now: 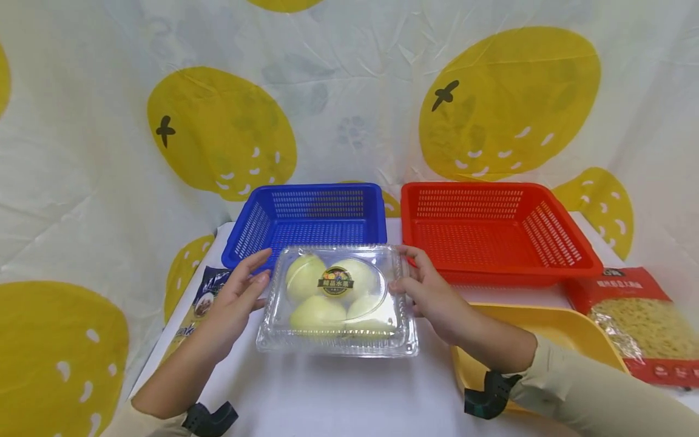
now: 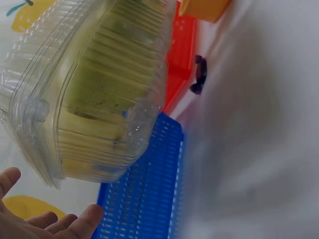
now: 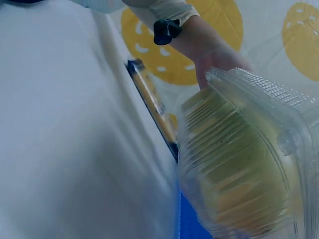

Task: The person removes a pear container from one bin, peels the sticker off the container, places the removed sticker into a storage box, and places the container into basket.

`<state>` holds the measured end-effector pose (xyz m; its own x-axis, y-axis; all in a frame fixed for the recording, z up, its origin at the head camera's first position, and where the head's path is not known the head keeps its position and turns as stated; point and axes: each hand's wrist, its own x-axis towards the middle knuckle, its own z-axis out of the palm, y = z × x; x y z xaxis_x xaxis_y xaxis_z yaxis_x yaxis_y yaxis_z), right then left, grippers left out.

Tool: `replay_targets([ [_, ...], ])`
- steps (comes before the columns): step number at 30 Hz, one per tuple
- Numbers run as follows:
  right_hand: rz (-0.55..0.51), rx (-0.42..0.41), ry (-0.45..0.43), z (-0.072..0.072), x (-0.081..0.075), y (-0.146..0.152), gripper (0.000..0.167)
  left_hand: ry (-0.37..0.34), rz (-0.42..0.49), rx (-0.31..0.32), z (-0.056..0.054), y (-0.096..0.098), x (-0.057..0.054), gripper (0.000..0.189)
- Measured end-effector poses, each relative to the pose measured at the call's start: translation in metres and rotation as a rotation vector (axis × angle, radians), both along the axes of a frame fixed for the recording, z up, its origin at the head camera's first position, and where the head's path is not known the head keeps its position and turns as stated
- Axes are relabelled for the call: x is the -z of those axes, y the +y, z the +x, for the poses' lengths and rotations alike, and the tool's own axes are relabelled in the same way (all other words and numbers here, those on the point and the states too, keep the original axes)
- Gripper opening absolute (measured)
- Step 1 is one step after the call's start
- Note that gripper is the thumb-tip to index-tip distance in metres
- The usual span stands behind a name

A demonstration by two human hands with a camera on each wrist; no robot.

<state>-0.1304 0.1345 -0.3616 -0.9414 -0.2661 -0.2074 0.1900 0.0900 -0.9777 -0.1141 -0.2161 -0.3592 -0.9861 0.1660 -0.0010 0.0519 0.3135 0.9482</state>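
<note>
A clear plastic clamshell box of several pale yellow-green fruits is held above the white table. On its lid is a dark label. My right hand grips the box's right edge, thumb on the lid and fingers around the side. My left hand is by the left edge, its fingers spread; in the left wrist view a gap shows between those fingers and the box. The right wrist view shows the box's ribbed underside.
Behind the box stand a blue basket on the left and a red basket on the right. A yellow tray lies under my right forearm. There is a red bag of pasta far right and a dark-topped packet at left.
</note>
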Motion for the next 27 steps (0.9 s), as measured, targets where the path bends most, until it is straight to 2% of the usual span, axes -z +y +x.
replay_targets([
  [6,0.027,-0.011,-0.049,0.004,0.008,-0.017,0.067,-0.065,-0.021,-0.035,0.013,-0.013,0.010,0.055],
  [13,0.019,-0.012,-0.108,0.007,0.020,-0.045,0.068,-0.074,-0.048,-0.033,0.025,-0.029,0.017,0.056],
  [20,-0.011,-0.023,-0.142,0.008,0.037,-0.069,0.070,-0.066,-0.093,-0.038,0.029,-0.040,0.030,0.058],
  [27,-0.018,-0.050,-0.144,0.007,0.053,-0.080,0.073,-0.112,-0.166,-0.045,0.029,-0.046,0.040,0.060],
])
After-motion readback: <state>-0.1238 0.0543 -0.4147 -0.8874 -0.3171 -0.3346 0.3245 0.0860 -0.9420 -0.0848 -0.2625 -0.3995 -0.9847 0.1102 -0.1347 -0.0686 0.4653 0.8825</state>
